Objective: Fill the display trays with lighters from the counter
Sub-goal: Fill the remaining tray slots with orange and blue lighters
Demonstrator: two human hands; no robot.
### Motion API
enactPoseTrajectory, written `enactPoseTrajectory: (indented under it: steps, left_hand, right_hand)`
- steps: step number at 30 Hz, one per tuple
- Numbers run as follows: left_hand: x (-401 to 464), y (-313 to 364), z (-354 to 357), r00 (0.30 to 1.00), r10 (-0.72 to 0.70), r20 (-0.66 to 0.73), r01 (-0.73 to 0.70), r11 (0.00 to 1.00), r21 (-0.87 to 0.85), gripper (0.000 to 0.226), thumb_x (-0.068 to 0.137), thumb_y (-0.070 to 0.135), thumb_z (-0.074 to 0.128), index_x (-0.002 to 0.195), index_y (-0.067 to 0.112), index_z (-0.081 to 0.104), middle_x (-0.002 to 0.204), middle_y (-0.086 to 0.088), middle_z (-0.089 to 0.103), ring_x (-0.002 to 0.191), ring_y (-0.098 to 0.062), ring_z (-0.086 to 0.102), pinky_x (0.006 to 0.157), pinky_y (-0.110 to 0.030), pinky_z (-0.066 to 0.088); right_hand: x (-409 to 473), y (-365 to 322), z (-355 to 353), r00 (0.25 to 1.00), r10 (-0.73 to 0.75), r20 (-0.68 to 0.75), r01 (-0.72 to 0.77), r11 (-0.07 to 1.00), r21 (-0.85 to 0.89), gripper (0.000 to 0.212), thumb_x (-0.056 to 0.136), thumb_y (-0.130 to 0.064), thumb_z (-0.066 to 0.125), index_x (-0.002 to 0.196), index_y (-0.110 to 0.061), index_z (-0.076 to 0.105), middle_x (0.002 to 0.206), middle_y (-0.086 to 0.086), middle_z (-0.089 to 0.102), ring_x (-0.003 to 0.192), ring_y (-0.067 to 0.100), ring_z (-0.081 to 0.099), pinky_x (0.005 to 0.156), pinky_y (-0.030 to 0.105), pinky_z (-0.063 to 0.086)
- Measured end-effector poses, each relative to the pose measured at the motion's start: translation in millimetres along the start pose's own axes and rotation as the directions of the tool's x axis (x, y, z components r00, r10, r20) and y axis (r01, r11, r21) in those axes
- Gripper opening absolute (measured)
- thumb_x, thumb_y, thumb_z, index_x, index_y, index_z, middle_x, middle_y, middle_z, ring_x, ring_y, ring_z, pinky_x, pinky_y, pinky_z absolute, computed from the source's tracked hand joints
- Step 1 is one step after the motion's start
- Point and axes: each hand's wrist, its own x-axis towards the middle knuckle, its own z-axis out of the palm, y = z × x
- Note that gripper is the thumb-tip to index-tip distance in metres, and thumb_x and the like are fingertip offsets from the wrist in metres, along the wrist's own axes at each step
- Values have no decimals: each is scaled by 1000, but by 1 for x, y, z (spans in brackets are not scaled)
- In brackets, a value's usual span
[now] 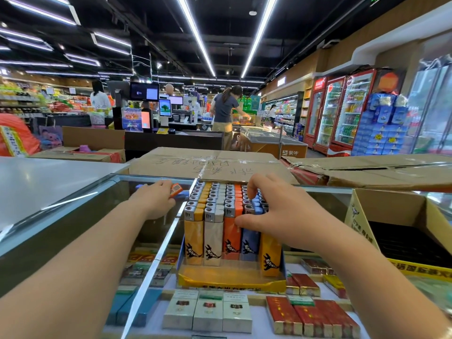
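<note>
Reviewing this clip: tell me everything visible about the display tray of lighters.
The display tray is a yellow and blue cardboard box on the glass counter. Upright lighters in yellow, white, orange and blue fill its rows, each with a metal cap and black kangaroo print. The right hand touches the blue row.

— What sort of room is it?
— A supermarket: dark ceiling with long white light strips, checkout screens at the middle.
— And along the right wall?
— Red drinks fridges, a stack of blue cartons just beside them — shelves of goods far left.
</note>
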Motion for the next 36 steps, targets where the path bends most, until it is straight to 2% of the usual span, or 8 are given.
enactPoseTrajectory:
  steps: [6, 9, 12, 17, 21, 25, 32, 36]
  left_hand:
    - [4, -3, 2, 1000, 4, 30, -1, 994, -112, 22, 92, 19, 51, 113, 20, 45, 100, 1, 50, 83, -13, 50, 69, -27, 39]
    - [4, -5, 2, 998, 35, 58, -29, 993, -112, 38, 93, 16, 48, 130, 21, 43, 122, -3, 47, 104, -18, 48, 86, -32, 43]
    - [5, -9, 4, 995, 55, 78, -50, 997, -67, 42, 95, 32, 48, 135, 23, 42, 133, -4, 39, 119, -24, 38, 100, -38, 35]
    - [7, -10, 4, 999, 26, 44, -21, 995, -96, 31, 88, 43, 56, 110, 21, 52, 114, -4, 50, 98, -18, 45, 84, -32, 40]
    - [7, -10, 3, 998, 41, -58, -36, 996, 77, 43, 89, 45, 53, 120, 15, 49, 123, -5, 50, 112, -21, 43, 92, -35, 40]
    - [7, 0, 3, 994, 55, 98, -42, 991, -127, 45, 94, 35, 50, 135, 20, 40, 124, -4, 54, 109, -17, 54, 92, -32, 44]
    - [15, -3, 4, 997, 35, 74, -42, 994, 97, 25, 95, 40, 44, 101, 21, 58, 92, 0, 60, 86, -15, 51, 77, -29, 41]
    - [13, -5, 4, 1000, 3, 11, -3, 999, 52, 30, 94, 38, 46, 108, 14, 56, 96, 0, 48, 82, -12, 51, 69, -25, 39]
  right_hand:
    - [1, 1, 1, 1000, -16, -10, 16, 1000, -1, 38, 77, -57, 60, 95, -35, 34, 104, -10, 49, 89, 11, 52, 64, 25, 44]
    - [1, 2, 1, 1000, -24, -10, 24, 1000, -3, 38, 77, -57, 60, 95, -36, 33, 104, -11, 48, 89, 10, 51, 62, 22, 42]
    - [1, 2, 1, 1000, -24, -4, 24, 1000, -4, 38, 77, -57, 60, 95, -37, 32, 103, -12, 47, 88, 9, 49, 59, 19, 38]
    - [1, 1, 1, 1000, -21, -2, 21, 1000, -4, 39, 78, -57, 60, 96, -37, 32, 102, -12, 45, 85, 8, 48, 58, 18, 37]
    - [1, 1, 1, 1000, -14, 0, 14, 1000, 3, 39, 78, -57, 60, 96, -36, 32, 105, -10, 46, 89, 11, 51, 62, 22, 42]
    - [0, 2, 1, 1000, -20, 2, 20, 1000, 2, 39, 78, -58, 59, 95, -38, 31, 103, -12, 45, 85, 8, 49, 57, 18, 39]
    - [0, 1, 1, 1000, -17, 4, 17, 1000, -2, 39, 78, -58, 59, 96, -37, 31, 104, -12, 46, 89, 9, 50, 63, 23, 43]
    - [0, 1, 1, 1000, -24, -10, 24, 1000, -1, 38, 78, -57, 59, 94, -37, 32, 102, -12, 46, 86, 8, 49, 60, 21, 41]
